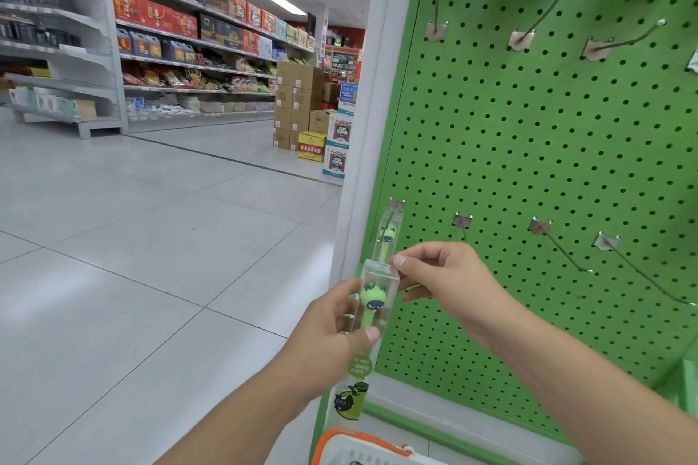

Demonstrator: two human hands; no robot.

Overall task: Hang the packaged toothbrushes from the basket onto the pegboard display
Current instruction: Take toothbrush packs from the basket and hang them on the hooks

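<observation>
My left hand (332, 328) gripped the packaged toothbrush (368, 317) around its middle, thumb across the front, other fingers curled behind the clear box, so the pack stayed upright and steady. My right hand (449, 279) pinched the pack's top right corner with thumb and forefinger, remaining fingers loosely curled, probably to steer the hang tab toward a hook. The tab itself was too clear to make out.

Just above my right fingertips, a second packaged toothbrush (389, 234) already hung on the leftmost lower hook (396, 205) of the green pegboard (528, 147). To the right of my right hand, three lower hooks (562, 249) stood bare, the nearest partly hidden behind my knuckles. The held pack sat below and slightly in front of the hung one, so I judged it was headed for that same hook, though I could not be sure.

Below my left wrist, the basket (362, 445), orange rim and white wall, sat at the frame's bottom edge, close for the next pick. Its contents were mostly out of view.

Risk as I judged it: slick clear plastic, a corner pinch could slip while threading.
</observation>
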